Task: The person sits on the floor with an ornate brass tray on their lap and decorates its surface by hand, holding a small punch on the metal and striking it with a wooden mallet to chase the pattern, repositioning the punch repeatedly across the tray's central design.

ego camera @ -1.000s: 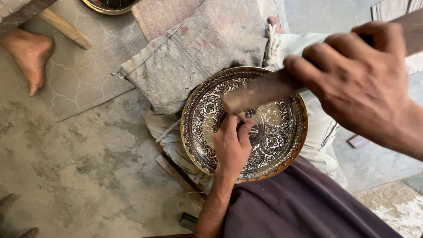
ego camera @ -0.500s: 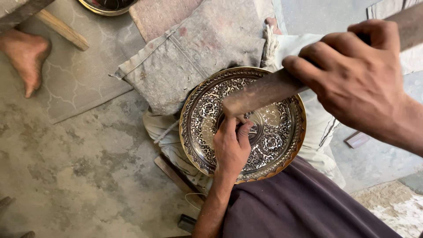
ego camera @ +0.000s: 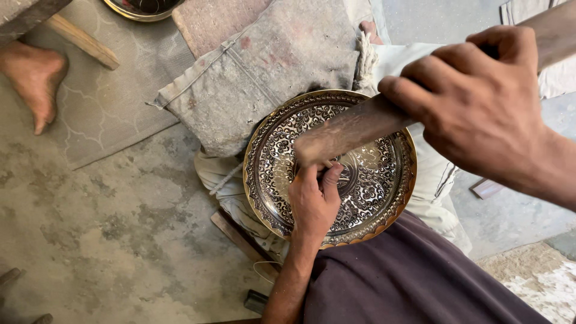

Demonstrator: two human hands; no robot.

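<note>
Right hand [ego camera: 480, 114] grip around wooden mallet [ego camera: 354, 129] over engraved brass plate [ego camera: 270, 162]

A worn grey cushion [ego camera: 270, 78], a bare foot [ego camera: 35, 78] and a wooden stick [ego camera: 81, 41] lie on concrete floor [ego camera: 108, 228].

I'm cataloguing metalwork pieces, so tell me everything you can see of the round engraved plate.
The engraved plate is round and looks like brass, with a golden scalloped rim and dense dark scrollwork in rings around a central medallion. It sits tilted on the person's lap, over pale trousers and a dark garment, its upper edge next to a worn grey cushion. The left hand rests on it near the centre, fingers pinched. The right hand holds a wooden mallet, whose blunt end is over the plate by those fingers.
</note>
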